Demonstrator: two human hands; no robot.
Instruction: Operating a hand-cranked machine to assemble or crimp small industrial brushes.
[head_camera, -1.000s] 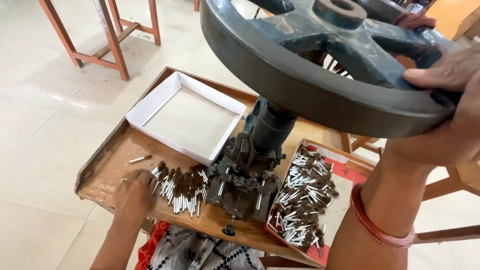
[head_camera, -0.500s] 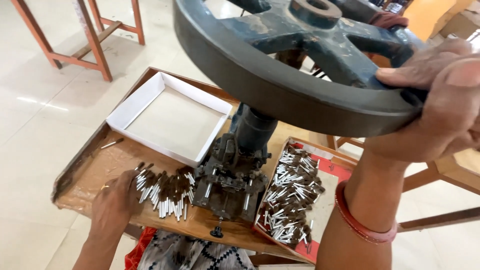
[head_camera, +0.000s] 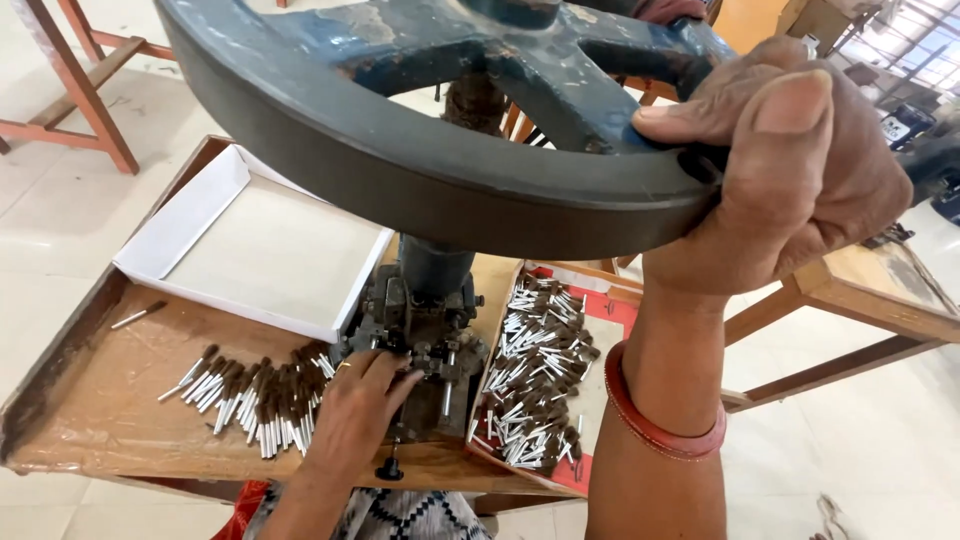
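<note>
1. Closest to the camera is the right hand (head_camera: 790, 170). It is wrapped tight around the rim of one big dark wheel (head_camera: 400, 150). The thumb lies on top of the rim and the other fingers curl under it. One red bangle (head_camera: 660, 425) sits on that wrist.
2. Lower down is the left hand (head_camera: 355, 415). Its fingers reach onto the base of the small metal press (head_camera: 425, 340), which stands right under the wheel. The fingertips are bunched at the press, but what they pinch is too small to see.
3. The two hands are well apart: the right one is up high on the wheel, and the left one is down low on the table.
4. Just to the left of the left hand lies one pile of little sticks (head_camera: 250, 395). They are white with brown ends. There are too many to count.
5. On the other side of the press sits one flat tray with a red edge (head_camera: 590, 400). It holds a second heap of the same kind of sticks (head_camera: 535, 375), also too many to count.
6. One stick (head_camera: 138, 316) lies alone near the left side of the wooden table (head_camera: 90, 420).
7. Farther back on the table sits one white box (head_camera: 260, 250). It is open.
8. Farthest off, wooden frames (head_camera: 75, 85) stand on the pale floor.
</note>
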